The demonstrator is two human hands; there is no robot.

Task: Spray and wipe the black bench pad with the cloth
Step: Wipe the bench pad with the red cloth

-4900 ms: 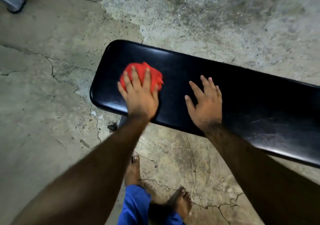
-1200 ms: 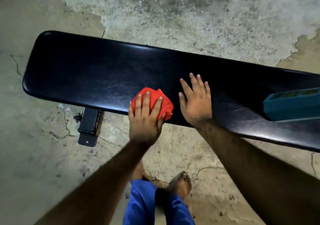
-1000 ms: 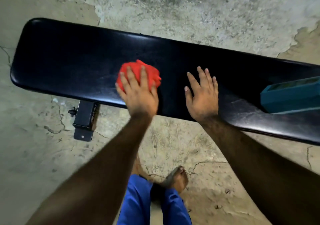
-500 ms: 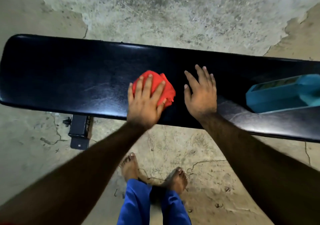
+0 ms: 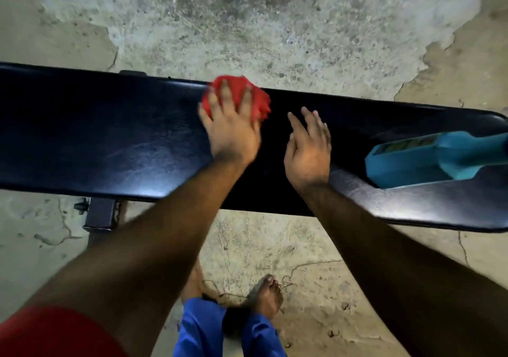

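Pressing the bunched red cloth [image 5: 237, 97] with our flat left hand [image 5: 230, 129] at the far edge of the shiny black bench pad [image 5: 104, 139], we are risking pushing it off; our open right hand [image 5: 308, 147] is holding nothing.

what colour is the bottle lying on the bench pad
Teal blue. The bottle lies on its side on the black bench pad, seen in the head view.

The bench pad [image 5: 104, 142] is glossy black with pale sheen streaks. The cloth [image 5: 254, 101] on it is bright red. The spray bottle [image 5: 428, 161] is teal, its label greenish with blurred orange marks. The floor [image 5: 261, 27] is mottled grey and beige concrete with dark cracks. The trousers [image 5: 203, 332] are vivid blue; the sleeve [image 5: 55, 334] is red.
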